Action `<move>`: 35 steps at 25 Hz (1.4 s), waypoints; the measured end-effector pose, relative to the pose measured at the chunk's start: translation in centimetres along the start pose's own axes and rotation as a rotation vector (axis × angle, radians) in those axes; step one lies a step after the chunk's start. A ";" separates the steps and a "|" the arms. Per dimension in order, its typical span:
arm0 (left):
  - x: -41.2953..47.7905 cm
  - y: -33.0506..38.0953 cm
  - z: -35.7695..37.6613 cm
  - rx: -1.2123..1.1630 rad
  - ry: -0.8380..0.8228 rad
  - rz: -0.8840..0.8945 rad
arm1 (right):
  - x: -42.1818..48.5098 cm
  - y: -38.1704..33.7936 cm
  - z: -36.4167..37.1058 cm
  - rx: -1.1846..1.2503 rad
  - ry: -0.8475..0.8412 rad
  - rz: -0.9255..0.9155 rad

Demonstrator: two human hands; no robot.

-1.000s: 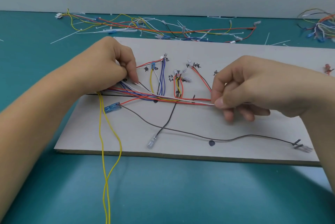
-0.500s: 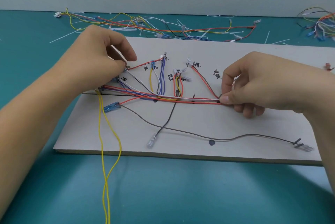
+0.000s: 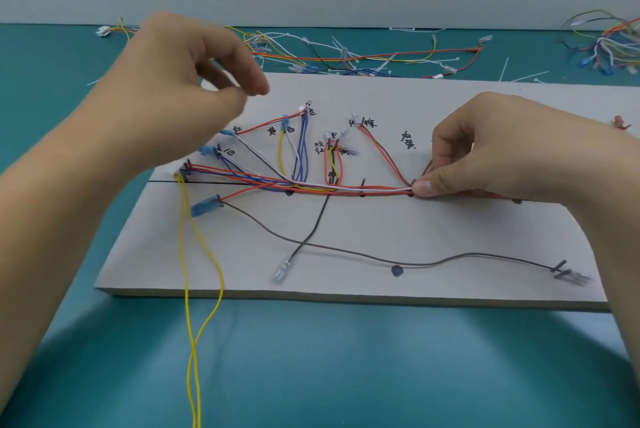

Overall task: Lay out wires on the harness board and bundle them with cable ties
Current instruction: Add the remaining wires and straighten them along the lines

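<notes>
A teal table mat (image 3: 311,375) is covered in the middle by the grey harness board (image 3: 450,237), which is laid with its long side from left to right. Across the board the wire bundle (image 3: 346,189) of red, white and blue wires is stretched along the same axis, from the dark pegs (image 3: 185,171) at the left to the right hand (image 3: 485,157). The right end of the bundle is pinched between thumb and forefinger of this hand, close to the board. The left hand (image 3: 180,91) is raised above the back left corner, apart from the wires. Its fingers are curled, but the hand is blurred, so it cannot be told if something is held. Two yellow wires (image 3: 185,271) are hung over the front edge, and a brown wire (image 3: 346,249) is laid loose in front. Loose cable ties (image 3: 526,76) are seen behind the board. It is judged that a tie should be fetched by the left hand, which is nearer to the free middle of the bundle.
</notes>
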State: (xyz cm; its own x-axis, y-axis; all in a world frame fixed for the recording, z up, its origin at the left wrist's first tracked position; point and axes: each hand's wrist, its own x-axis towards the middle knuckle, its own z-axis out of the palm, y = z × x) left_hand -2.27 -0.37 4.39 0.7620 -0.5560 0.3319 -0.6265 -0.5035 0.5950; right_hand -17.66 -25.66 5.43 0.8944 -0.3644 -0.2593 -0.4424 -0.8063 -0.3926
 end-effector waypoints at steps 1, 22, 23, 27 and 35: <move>0.0 1.4 0.1 0.003 -0.051 0.072 | 0.1 0.2 0.0 -0.003 -0.007 0.010; -0.2 6.6 10.0 0.008 -0.378 0.215 | 0.7 4.6 -2.8 0.103 -0.009 -0.090; -0.2 6.8 10.1 0.014 -0.370 0.212 | 0.6 4.8 -3.1 0.103 0.000 -0.095; -0.2 7.2 10.4 0.000 -0.344 0.226 | 0.5 5.3 -3.5 0.113 -0.012 -0.103; 0.2 4.0 7.7 0.047 -0.257 0.172 | 1.1 3.7 -1.9 0.245 0.062 -0.219</move>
State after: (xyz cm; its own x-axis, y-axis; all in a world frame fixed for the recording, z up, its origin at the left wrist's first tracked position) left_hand -5.90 -7.56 1.20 0.5814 -0.7817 0.2255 -0.7542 -0.4138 0.5099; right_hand -18.20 -29.85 5.35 0.9690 -0.2286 -0.0936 -0.2350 -0.7357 -0.6353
